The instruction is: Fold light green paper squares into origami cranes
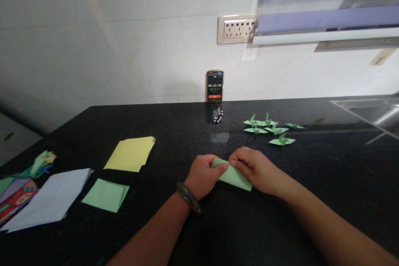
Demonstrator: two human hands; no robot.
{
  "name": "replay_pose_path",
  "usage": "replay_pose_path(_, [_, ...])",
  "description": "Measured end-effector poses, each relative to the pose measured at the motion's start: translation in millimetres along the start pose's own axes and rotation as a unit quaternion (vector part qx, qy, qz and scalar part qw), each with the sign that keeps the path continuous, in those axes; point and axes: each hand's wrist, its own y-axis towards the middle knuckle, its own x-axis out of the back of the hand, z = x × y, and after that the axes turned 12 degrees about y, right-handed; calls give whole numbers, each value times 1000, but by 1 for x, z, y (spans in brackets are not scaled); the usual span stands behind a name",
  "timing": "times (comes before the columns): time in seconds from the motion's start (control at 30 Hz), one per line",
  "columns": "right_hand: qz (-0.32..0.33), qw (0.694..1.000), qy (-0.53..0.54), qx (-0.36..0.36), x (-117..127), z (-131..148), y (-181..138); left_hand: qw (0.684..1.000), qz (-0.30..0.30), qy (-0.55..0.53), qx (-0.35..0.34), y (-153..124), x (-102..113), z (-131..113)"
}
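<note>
A folded piece of light green paper [235, 176] is between my two hands, just above or on the dark countertop. My left hand [204, 176], with a dark bangle at the wrist, grips its left end, thumb on top. The fingers of my right hand [254, 168] pinch its upper edge near the middle. The paper's lower right corner sticks out beneath the right hand. Beyond the right hand sit several green paper cranes [282, 140] in a loose group. The undersides of the paper and some fingertips are hidden.
To the left lie green square sheets [104, 195], a yellow paper stack [129, 154], white sheets [51, 199] and a colourful packet [15, 199]. A phone [215, 87] showing a timer leans on the wall, with a bead bracelet [218, 114] before it. A sink [378, 112] is at far right.
</note>
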Motion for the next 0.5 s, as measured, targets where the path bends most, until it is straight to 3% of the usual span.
replay_pose_path(0.27, [-13,1000,12,0,0,0,0,1000,2,-30,7,1,0,-1])
replay_pose_path(0.37, [-64,997,33,-12,-5,0,1,988,-1,-151,38,1,-1,-3])
replay_pose_path(0.5, [-155,981,95,-67,-15,1,2,931,6,-359,63,-1,-6,-4])
